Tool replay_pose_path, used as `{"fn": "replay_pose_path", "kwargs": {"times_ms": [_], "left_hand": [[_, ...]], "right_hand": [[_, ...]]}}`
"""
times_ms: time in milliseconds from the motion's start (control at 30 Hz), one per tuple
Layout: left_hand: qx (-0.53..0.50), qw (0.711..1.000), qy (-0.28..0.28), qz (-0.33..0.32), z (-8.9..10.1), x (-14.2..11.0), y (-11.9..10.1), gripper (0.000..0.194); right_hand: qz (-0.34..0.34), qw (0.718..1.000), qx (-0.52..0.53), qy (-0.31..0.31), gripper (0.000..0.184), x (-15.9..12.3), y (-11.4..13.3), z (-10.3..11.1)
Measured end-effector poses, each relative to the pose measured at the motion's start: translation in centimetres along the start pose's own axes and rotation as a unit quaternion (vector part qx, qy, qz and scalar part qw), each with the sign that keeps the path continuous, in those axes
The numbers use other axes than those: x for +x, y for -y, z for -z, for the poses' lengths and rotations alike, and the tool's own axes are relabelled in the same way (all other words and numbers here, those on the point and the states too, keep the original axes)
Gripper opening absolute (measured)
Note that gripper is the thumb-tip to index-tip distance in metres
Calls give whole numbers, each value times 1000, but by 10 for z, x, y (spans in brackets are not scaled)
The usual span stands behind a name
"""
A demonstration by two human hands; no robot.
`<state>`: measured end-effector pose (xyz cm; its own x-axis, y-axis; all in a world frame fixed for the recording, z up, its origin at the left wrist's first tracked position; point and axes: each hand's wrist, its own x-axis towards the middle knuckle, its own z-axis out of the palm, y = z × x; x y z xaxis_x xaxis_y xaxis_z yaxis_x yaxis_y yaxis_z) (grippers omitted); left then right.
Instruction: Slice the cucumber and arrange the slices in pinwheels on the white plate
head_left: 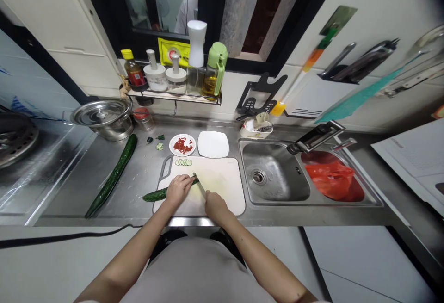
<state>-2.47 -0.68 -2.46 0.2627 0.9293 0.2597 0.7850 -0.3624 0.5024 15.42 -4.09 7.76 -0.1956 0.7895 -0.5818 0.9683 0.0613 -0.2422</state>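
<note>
My left hand (178,189) is closed over a cucumber (155,195), which lies across the left part of a white cutting board (227,187). In my right hand (215,207) is a knife (200,187), its blade at the cucumber's right end, just beyond my left fingertips. Part of the cucumber is hidden under my left hand. A short row of cucumber slices (183,162) lies at the board's top left. Behind the board stand a plate of chopped red pieces (182,145) and a white square plate (213,144).
A whole cucumber (113,176) lies on the steel counter to the left, near a lidded pot (104,117). Several cucumber scraps (159,146) sit behind the board. To the right is a sink (277,173) with a red plastic bag (331,180). Condiments stand on a shelf (173,95).
</note>
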Motion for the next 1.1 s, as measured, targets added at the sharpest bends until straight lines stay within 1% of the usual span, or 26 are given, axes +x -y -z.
{"fn": "replay_pose_path", "kwargs": {"times_ms": [300,633,967,1100], "left_hand": [[2,1000,2,0,1,0,0,25],[3,1000,0,0,1,0,-1,26],[5,1000,2,1,-1,0,0,25],[4,1000,8,4,1,0,0,25]], "right_hand": [[6,1000,-1,-6,32,10,10,2],[-7,1000,-8,6,31,-5,2,-2],[-2,1000,-5,-5,32,12,10,-2],[1,1000,-3,-6,31,11,9,-3]]}}
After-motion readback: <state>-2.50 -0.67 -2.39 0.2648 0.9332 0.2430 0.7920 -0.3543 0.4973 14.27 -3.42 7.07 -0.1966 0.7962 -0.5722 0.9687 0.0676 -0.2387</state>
